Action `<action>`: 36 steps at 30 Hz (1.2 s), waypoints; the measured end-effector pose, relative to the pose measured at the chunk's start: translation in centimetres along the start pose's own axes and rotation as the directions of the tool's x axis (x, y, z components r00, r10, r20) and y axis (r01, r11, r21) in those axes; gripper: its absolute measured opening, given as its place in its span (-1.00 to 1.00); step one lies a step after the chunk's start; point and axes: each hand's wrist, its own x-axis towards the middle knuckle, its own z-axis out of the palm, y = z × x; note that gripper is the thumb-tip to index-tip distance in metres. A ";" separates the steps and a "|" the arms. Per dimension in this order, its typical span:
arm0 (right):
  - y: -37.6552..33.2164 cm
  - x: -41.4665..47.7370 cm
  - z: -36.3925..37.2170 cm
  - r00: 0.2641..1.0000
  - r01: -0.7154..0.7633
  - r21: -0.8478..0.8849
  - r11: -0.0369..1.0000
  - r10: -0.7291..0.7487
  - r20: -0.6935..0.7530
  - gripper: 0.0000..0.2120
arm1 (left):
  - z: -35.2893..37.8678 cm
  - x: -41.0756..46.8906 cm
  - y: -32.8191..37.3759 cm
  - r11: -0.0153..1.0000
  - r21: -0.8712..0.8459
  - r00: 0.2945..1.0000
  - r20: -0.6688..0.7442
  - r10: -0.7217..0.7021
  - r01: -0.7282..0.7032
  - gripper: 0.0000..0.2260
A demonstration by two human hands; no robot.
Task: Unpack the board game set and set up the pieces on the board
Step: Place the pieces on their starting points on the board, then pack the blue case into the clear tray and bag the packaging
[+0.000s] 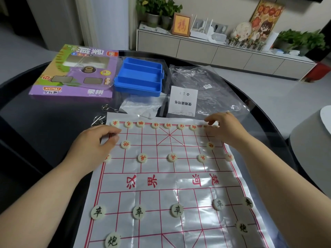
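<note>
place: you're in a home living room
sideboard: long low cabinet (215,51) along the far wall
decor: potted plants (157,9), framed calligraphy (180,25), cartoon poster (265,18) on its top
tech: wifi router (200,31) beside the frame
seat: you're at a round dark table (44,122)

Just one view here, head-mounted, wide-angle, tilted forward and down over a dark round table (44,126). Close enough that the board sheet (161,185) fills the lower frame toward 6 o'clock. Farther off at 12 to 2 o'clock, a long sideboard (215,52) against the wall.
</note>
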 end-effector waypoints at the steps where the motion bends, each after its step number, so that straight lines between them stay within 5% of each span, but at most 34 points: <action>1: 0.1 -0.2 0.0 1.000 0.002 0.013 1.000 -0.001 -0.022 -0.75 | 0.0 0.0 0.0 1.000 0.000 1.000 0.002 -0.002 0.002 -0.78; 13: -0.9 -1.9 -0.7 0.997 -0.028 0.138 0.990 0.037 -0.063 -0.88 | -0.6 -0.8 0.8 0.998 0.033 0.998 -0.022 0.053 -0.052 -0.75; 25: -5.2 2.1 -0.4 0.982 -0.131 0.363 0.922 0.171 -0.079 -0.69 | -3.0 -0.9 -1.6 0.938 0.346 1.000 0.009 0.011 -0.014 -0.67; 36: -5.5 6.4 1.6 0.918 -0.343 0.415 0.842 0.394 -0.041 -0.52 | -3.2 0.2 -1.9 0.967 0.255 0.993 -0.111 0.032 -0.003 -0.78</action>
